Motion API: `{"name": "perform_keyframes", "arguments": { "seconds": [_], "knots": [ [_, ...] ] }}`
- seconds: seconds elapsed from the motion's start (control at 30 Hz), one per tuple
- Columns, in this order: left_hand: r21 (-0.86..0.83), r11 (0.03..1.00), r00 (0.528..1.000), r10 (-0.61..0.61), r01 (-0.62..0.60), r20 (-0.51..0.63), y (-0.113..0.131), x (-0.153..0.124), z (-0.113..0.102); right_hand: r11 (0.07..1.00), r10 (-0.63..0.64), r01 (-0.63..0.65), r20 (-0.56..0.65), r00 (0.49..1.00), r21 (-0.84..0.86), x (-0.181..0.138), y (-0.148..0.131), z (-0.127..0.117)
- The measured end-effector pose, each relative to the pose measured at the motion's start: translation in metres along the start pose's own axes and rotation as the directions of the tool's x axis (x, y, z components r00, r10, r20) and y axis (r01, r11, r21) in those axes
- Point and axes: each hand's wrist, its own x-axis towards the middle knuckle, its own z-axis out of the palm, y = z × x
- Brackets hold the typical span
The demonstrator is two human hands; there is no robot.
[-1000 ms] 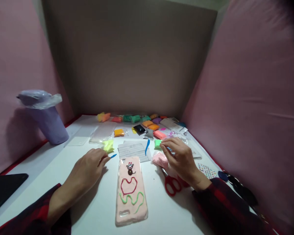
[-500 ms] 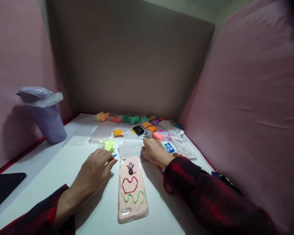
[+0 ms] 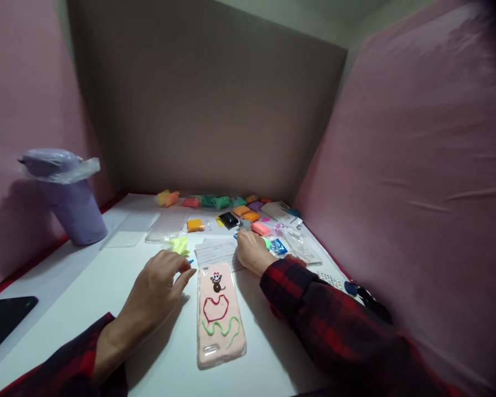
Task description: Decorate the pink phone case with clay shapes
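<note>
A clear phone case (image 3: 222, 353) filled with pale pink clay lies between my hands. On it are a small cat-like figure (image 3: 217, 284), a dark red heart outline (image 3: 215, 309) and a wavy green strand (image 3: 221, 328). My left hand (image 3: 159, 284) is beside the case's upper left, its thumb and forefinger pinched together; a blue tip (image 3: 191, 261) shows just past them. Beyond the case, my right hand (image 3: 252, 251) reaches over lined paper (image 3: 215, 253) to the grey packet (image 3: 244, 224). Its fingers are closed, with a bit of blue at their tips; what they hold is hidden.
Several coloured clay packets line the back, including a black one (image 3: 228, 220) and an orange one (image 3: 195, 225). Yellow clay (image 3: 179, 245) lies behind my left hand. A purple tumbler (image 3: 74, 212) and a black device (image 3: 8, 317) stand left. Scissors (image 3: 372, 303) lie right.
My right hand has shifted slightly, and a bit of blue now shows at its fingertips. My left hand keeps its pinch. The whole view has moved a little; the case lies as before.
</note>
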Motion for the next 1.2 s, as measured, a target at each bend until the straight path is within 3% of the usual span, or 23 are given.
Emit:
{"name": "perform_keyframes", "arguments": {
  "seconds": [0.23, 0.43, 0.67, 0.9, 1.03, 1.2],
  "knots": [
    [-0.057, 0.998, 0.998, 0.001, -0.005, -0.062, 0.001, 0.003, -0.002, 0.990, 0.050, -0.037, -0.095, 0.994, 0.133, -0.003, 0.001, -0.008],
    [-0.084, 0.996, 0.997, 0.001, -0.008, -0.074, 0.006, 0.005, -0.004, 0.936, -0.051, 0.145, -0.286, 0.957, 0.319, -0.025, 0.016, -0.016],
    [-0.128, 0.979, 0.983, -0.170, 0.160, -0.071, 0.012, 0.008, -0.003, 0.692, -0.169, 0.466, -0.504, 0.847, 0.551, -0.058, 0.029, -0.002],
    [-0.325, 0.934, 0.988, -0.156, 0.147, -0.003, 0.060, 0.031, -0.010, 0.461, -0.189, 0.662, -0.663, 0.724, 0.591, -0.073, 0.032, 0.011],
    [-0.358, 0.926, 0.987, -0.154, 0.124, -0.056, 0.065, 0.028, 0.006, 0.385, -0.159, 0.691, -0.693, 0.703, 0.612, -0.077, 0.036, 0.015],
    [-0.372, 0.926, 0.990, -0.108, 0.069, -0.085, 0.052, 0.014, 0.020, 0.309, -0.107, 0.668, -0.673, 0.732, 0.677, -0.087, 0.038, 0.015]
  ]
}}
